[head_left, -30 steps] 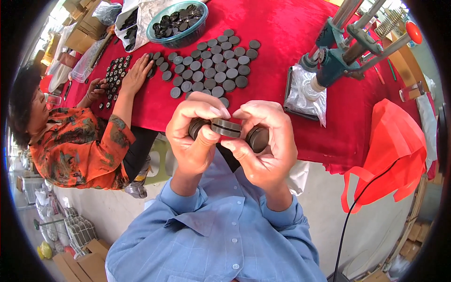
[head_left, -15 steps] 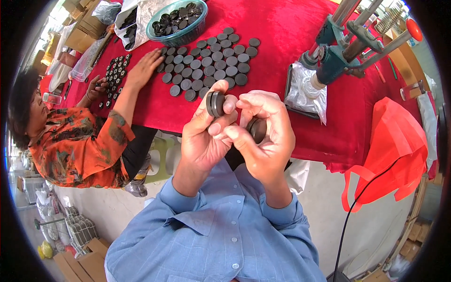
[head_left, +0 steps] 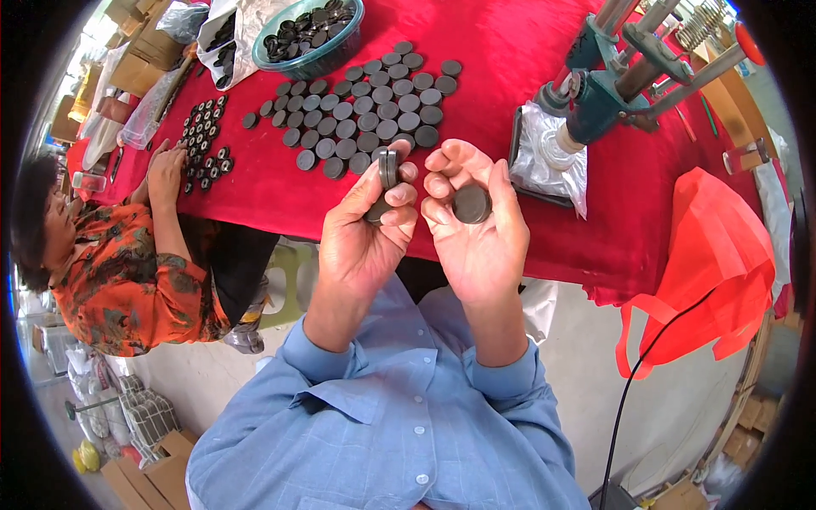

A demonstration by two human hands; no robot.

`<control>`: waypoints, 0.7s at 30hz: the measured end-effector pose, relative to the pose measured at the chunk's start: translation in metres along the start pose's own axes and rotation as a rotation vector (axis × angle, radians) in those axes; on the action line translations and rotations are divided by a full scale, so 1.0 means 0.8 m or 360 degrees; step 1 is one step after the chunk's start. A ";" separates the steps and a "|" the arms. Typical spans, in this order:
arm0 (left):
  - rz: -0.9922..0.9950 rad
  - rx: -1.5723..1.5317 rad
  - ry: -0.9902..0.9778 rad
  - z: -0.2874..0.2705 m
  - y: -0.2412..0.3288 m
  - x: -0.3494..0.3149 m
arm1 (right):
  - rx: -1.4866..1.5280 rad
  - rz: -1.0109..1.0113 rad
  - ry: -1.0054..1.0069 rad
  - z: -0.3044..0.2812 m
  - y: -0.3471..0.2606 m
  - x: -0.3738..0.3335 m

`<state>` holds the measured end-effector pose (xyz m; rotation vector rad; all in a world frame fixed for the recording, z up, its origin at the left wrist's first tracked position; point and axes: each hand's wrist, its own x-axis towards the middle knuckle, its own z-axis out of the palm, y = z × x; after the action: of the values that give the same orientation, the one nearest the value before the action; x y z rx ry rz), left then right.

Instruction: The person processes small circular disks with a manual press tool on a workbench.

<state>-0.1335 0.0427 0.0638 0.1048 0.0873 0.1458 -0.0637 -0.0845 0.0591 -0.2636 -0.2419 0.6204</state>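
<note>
Near the middle of the frame the left hand (head_left: 367, 228) pinches a dark disc (head_left: 388, 167) on edge between thumb and fingertips, with another dark piece half hidden lower in its curled fingers. Just to its right, the right hand (head_left: 476, 229) lies open, palm up, a second dark disc (head_left: 471, 204) resting flat on it. Above them, rows of discs (head_left: 365, 115) cover the red tablecloth (head_left: 501, 59), with a bowl (head_left: 308, 34) at upper left and a hand press (head_left: 608, 85) at upper right.
</note>
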 end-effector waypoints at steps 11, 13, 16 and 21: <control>0.0167 0.0338 0.0034 -0.001 0.008 0.000 | 0.0063 0.0175 0.0058 0.018 -0.003 -0.002; 0.0205 0.0520 0.0037 0.001 0.009 0.002 | 0.0025 0.0186 0.0166 0.020 -0.003 -0.001; 0.0359 0.0877 0.0039 0.001 0.006 0.003 | -0.0292 0.0034 -0.0070 -0.005 -0.003 0.001; 0.0652 0.1321 -0.0148 0.001 0.003 -0.004 | -0.1451 -0.0454 -0.0062 0.020 0.004 -0.006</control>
<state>-0.1366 0.0449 0.0649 0.9602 0.0278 0.5082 -0.0739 -0.0819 0.0720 -1.0741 -0.5835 0.1952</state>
